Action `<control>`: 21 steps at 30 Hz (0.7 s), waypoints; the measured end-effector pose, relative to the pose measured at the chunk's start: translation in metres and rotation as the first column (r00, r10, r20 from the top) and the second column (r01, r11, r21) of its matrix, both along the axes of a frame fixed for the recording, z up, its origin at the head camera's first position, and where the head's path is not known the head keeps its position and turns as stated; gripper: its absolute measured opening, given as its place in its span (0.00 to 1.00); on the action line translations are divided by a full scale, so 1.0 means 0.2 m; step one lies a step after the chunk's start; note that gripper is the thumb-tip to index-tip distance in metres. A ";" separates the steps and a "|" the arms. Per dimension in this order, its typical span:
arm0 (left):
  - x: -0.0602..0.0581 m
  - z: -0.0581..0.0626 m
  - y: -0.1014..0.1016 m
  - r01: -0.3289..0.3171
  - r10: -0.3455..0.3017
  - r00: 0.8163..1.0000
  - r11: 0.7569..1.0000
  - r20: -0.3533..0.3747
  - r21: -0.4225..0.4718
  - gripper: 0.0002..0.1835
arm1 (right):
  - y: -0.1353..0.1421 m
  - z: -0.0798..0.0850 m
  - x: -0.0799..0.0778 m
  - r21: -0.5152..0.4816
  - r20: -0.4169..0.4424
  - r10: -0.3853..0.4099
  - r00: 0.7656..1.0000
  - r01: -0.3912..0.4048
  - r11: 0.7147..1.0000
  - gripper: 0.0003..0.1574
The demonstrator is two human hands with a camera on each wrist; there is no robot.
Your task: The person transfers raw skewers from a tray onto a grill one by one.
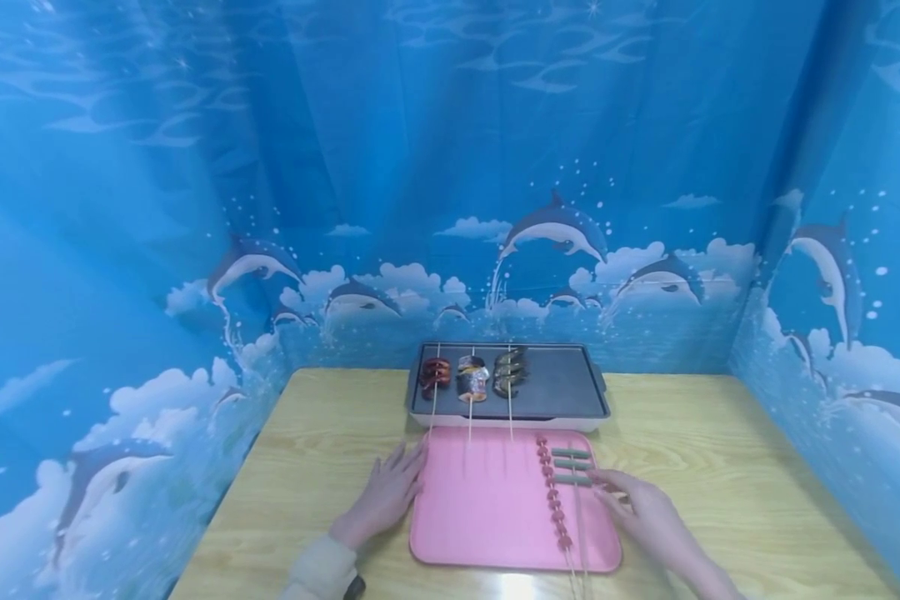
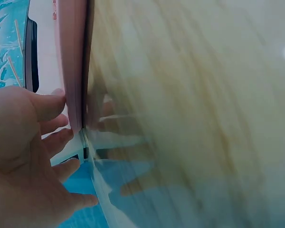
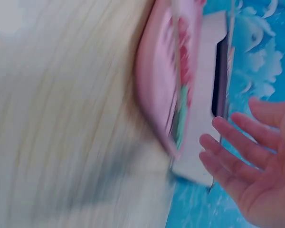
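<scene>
My left hand [image 1: 386,492] lies at the left edge of the pink tray [image 1: 487,508], its fingers loosely spread. In the left wrist view the thumb and fingertips are right at the tray's side. My right hand [image 1: 645,512] is over the tray's right edge, with its fingertips beside a skewer of green bars [image 1: 572,480]. The right wrist view shows that hand with its fingers apart and nothing between them. Left of the green bars lies a skewer of small red pieces [image 1: 553,497]. Both sticks point toward the near edge.
Behind the tray stands a dark flat electric griddle [image 1: 558,392]. On it lie skewers of reddish curled pieces [image 1: 435,377], silvery-skinned chunks [image 1: 472,382] and dark curled pieces [image 1: 509,371], their sticks reaching over the tray. A blue dolphin curtain [image 1: 435,208] surrounds the wooden table [image 1: 330,442].
</scene>
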State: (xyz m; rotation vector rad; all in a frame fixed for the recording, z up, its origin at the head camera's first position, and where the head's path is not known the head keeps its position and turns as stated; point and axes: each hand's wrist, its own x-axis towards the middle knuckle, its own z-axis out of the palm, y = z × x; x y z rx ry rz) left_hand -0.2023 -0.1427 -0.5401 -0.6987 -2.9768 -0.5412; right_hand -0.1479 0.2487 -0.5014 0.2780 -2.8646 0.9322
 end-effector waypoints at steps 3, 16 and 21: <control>0.00 -0.01 0.00 0.005 -0.005 1.000 1.000 0.005 -0.005 0.26 | -0.07 0.03 0.03 -0.068 0.039 -0.018 0.999 0.020 0.997 0.14; 0.00 0.00 0.01 0.001 -0.001 1.000 1.000 0.031 -0.001 0.26 | -0.23 -0.05 0.18 -0.055 0.108 0.112 0.988 -0.106 0.993 0.05; -0.01 -0.01 0.01 -0.004 0.003 0.999 1.000 0.043 0.003 0.26 | -0.25 -0.08 0.21 0.118 0.025 0.146 0.989 -0.148 0.982 0.06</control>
